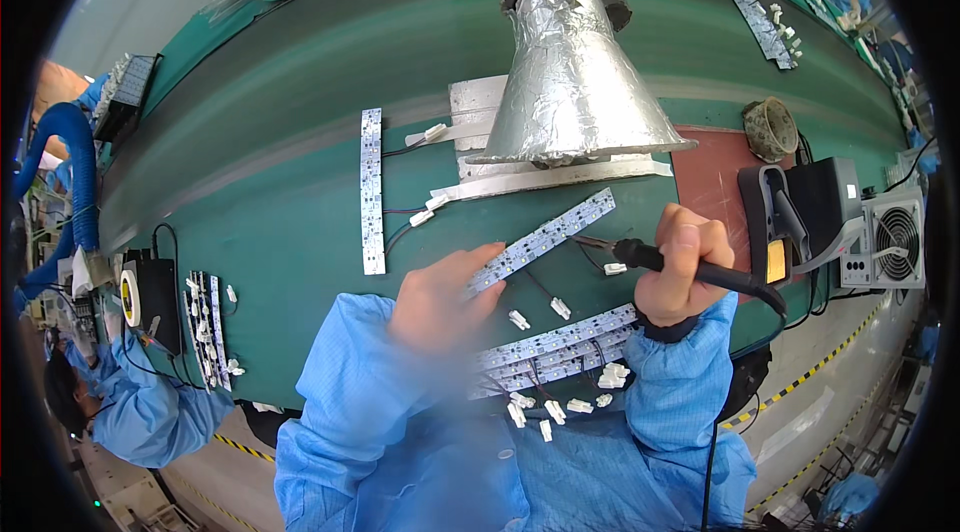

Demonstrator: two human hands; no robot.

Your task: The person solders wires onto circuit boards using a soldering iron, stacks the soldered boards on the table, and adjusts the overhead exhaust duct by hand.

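Observation:
My left hand (440,297) is closed on the near end of a narrow white LED strip board (545,239), which slants up to the right over the green mat. In my right hand (685,267), fingers wrapped round it, is a soldering iron (638,253) with a dark handle and cable. Its tip points left and meets or nearly meets the board's lower edge; contact is hard to tell. Thin wires with white connectors (560,308) hang below that board. Nearer my body lies a row of similar LED boards (560,340), with several white plugs (553,412) along their near side.
Above the work hangs a foil-covered fume hood cone (580,82). Another wired LED board (372,192) lies left of a pale fixture (560,180). At right are an iron stand (775,222), a round cup (770,130) and a fan-fitted box (890,242). A co-worker (150,412) sits at left.

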